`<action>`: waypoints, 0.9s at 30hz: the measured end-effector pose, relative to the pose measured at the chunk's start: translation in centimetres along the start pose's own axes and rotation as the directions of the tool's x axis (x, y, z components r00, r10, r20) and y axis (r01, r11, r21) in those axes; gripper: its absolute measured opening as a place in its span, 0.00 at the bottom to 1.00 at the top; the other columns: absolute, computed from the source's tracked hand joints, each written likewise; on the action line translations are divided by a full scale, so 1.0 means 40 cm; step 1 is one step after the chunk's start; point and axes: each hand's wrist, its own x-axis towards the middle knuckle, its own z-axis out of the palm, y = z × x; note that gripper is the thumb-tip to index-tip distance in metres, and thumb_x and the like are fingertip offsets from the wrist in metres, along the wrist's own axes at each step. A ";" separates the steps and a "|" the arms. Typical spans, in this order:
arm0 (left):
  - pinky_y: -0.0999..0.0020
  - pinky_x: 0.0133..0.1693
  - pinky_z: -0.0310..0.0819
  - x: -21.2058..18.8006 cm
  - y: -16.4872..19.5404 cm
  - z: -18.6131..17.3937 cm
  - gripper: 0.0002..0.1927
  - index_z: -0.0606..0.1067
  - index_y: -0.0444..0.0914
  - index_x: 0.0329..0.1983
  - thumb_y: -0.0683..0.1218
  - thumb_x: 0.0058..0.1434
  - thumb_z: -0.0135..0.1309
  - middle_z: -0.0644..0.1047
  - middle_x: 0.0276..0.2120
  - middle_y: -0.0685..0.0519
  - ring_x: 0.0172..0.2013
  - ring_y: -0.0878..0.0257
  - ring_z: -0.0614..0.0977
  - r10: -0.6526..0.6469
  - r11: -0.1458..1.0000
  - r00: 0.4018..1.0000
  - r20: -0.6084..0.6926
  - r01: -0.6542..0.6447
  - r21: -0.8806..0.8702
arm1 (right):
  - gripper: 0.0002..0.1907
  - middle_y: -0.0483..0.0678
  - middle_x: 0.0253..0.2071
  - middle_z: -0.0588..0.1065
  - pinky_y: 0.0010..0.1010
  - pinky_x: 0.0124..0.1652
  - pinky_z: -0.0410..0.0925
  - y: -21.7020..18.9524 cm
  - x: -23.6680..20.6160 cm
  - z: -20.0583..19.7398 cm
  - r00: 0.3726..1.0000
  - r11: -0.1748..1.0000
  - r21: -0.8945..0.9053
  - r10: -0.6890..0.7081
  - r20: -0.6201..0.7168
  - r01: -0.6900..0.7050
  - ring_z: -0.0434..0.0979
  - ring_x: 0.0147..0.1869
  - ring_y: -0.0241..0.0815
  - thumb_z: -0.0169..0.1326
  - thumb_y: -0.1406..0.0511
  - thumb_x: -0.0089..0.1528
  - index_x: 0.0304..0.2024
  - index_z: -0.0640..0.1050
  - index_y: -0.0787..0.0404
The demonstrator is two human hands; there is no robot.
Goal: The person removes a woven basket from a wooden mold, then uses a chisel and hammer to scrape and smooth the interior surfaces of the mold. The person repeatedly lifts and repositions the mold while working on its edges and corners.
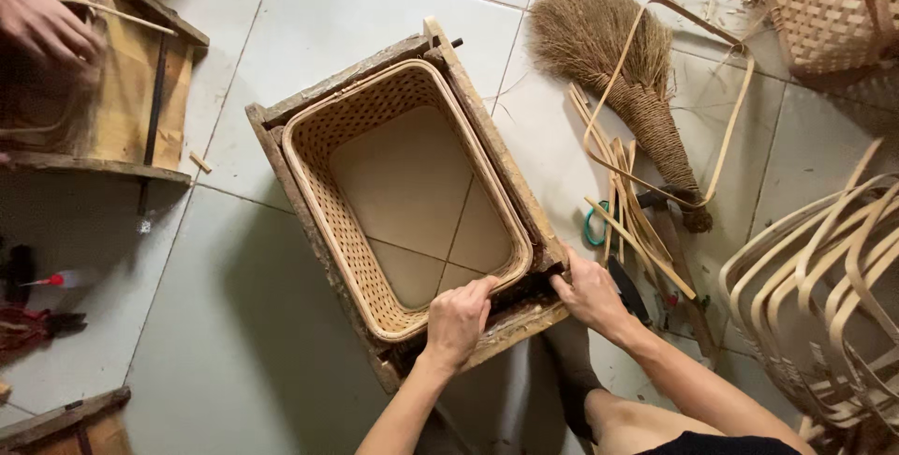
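Note:
A woven bamboo basket wall (323,151) without a bottom sits inside a rough wooden frame (487,137) on the tiled floor. My left hand (457,321) is closed over the basket's near rim at its corner. My right hand (590,294) presses on the frame's near right corner, fingers against the wood beside the basket rim. Floor tiles show through the basket's open middle.
A straw hand broom (618,71) and loose bamboo strips (632,216) lie to the right. Bent bamboo hoops (824,286) pile at far right, with a woven basket (829,6) above. Another person's hand (42,20) works at a second wooden frame (122,90) top left. Red pliers (37,324) lie left.

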 end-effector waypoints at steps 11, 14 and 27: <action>0.58 0.39 0.76 -0.001 0.002 -0.007 0.18 0.77 0.39 0.50 0.39 0.55 0.58 0.82 0.37 0.49 0.35 0.52 0.83 -0.032 0.999 0.999 0.006 0.032 0.011 | 0.35 0.61 0.51 0.77 0.48 0.55 0.67 0.016 0.010 0.007 0.955 0.970 0.000 -0.239 -0.177 0.243 0.74 0.56 0.62 0.58 0.64 0.56 0.65 0.67 0.62; 0.58 0.39 0.76 0.007 0.005 0.003 0.17 0.76 0.40 0.50 0.39 0.56 0.58 0.82 0.37 0.50 0.36 0.53 0.83 0.000 1.000 1.000 -0.022 0.001 0.014 | 0.35 0.64 0.52 0.75 0.49 0.55 0.66 0.017 0.014 0.007 0.938 0.957 -0.028 -0.289 -0.192 0.289 0.73 0.57 0.64 0.58 0.64 0.55 0.65 0.68 0.64; 0.58 0.44 0.77 0.010 0.007 -0.026 0.20 0.76 0.42 0.53 0.42 0.56 0.60 0.80 0.47 0.49 0.41 0.52 0.83 -0.064 0.998 0.996 0.055 0.063 0.007 | 0.41 0.65 0.60 0.68 0.47 0.69 0.55 0.020 0.029 -0.028 0.901 0.902 -0.036 -0.431 -0.041 0.430 0.66 0.67 0.61 0.57 0.60 0.59 0.71 0.58 0.69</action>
